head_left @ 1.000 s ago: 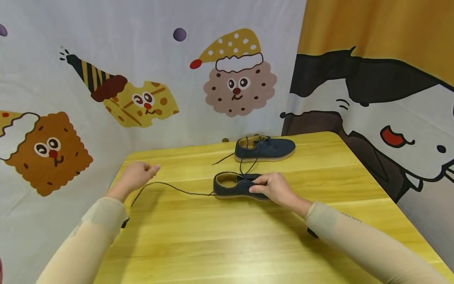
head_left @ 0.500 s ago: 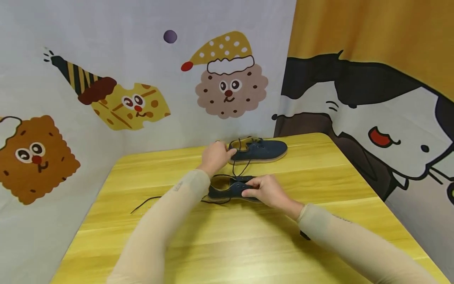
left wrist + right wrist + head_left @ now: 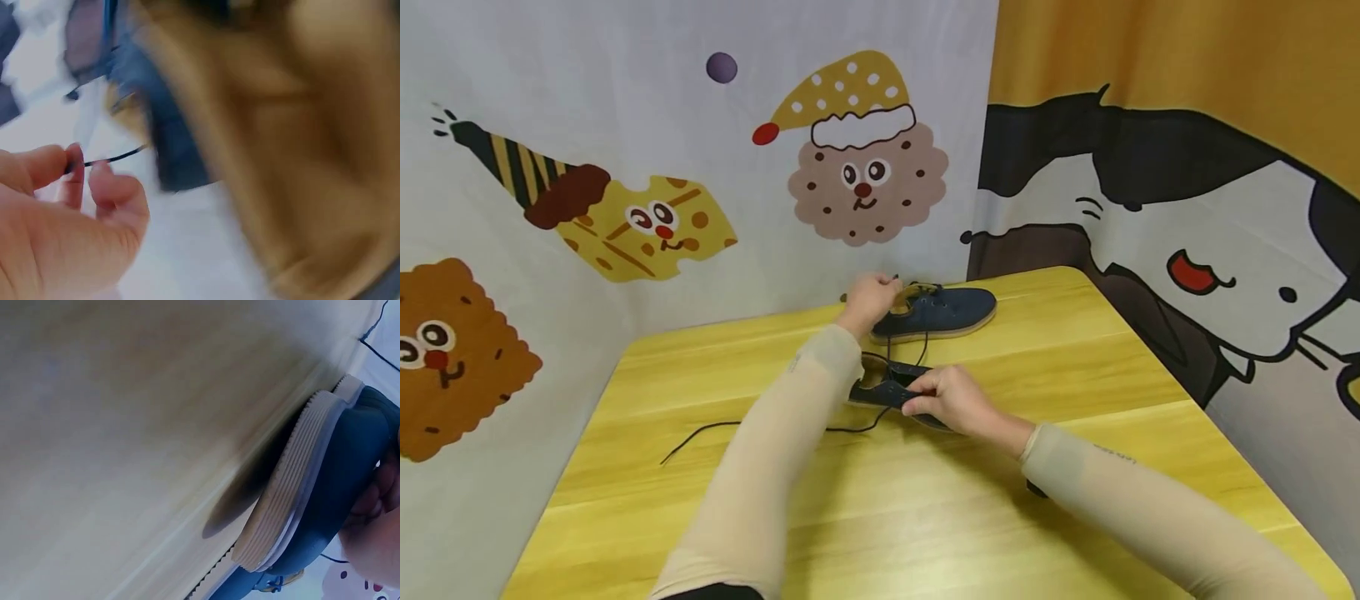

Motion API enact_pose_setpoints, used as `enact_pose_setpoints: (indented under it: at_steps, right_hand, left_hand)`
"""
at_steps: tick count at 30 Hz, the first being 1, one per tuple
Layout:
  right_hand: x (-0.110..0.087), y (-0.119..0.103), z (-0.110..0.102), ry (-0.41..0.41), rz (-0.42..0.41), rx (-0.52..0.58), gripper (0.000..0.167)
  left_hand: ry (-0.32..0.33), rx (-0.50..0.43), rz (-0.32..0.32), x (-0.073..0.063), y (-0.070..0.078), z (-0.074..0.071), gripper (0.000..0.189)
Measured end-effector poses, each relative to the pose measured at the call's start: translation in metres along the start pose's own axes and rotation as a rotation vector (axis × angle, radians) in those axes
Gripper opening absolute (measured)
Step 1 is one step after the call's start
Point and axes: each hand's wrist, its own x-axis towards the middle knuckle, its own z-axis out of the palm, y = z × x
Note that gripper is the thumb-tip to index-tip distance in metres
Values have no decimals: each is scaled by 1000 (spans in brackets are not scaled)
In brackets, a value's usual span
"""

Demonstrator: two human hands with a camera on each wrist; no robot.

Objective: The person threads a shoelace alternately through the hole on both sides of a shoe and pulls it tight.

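Observation:
A dark blue lace-up shoe (image 3: 880,393) lies on the table, its tan lining showing at the opening. My right hand (image 3: 955,402) pinches the edge of its upper by the eyelets, thumb outside. In the right wrist view, shadow lies under the shoe's ribbed sole (image 3: 290,481). Beyond it stands a matching blue shoe (image 3: 958,308), toe pointing right. At that shoe's heel end is my left hand (image 3: 871,302). Between its thumb and fingers it pinches the end of a thin dark shoelace (image 3: 119,157), seen in the left wrist view. Blurred tan lining (image 3: 300,156) fills that view's right side.
A loose dark lace (image 3: 696,433) trails left across the yellow wood-grain table (image 3: 970,517), passing under my left forearm. Behind the table hangs a printed cartoon curtain (image 3: 655,133), close to the far shoe.
My left hand has swung from the left side of the table to the far shoe's heel, then risen slightly. The right hand keeps its pinch on the near shoe, which now tilts a little.

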Motion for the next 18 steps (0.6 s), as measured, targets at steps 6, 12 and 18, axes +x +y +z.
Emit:
enact_pose_setpoints:
  at_steps: [6,12,18]
  right_hand:
    - [-5,-5,-4,-45,-62,-57,12]
    - [-8,-7,-2,-93,-74,-33,10]
    - [-4,-11,0,-74,-40,-26,12]
  left_hand:
    - [-64,-523,-120,-2,9,-59,31]
    - [66,-687,-211,-12,-6,-105,32]
    - [211,-815,-211,-23,-26,-141,38]
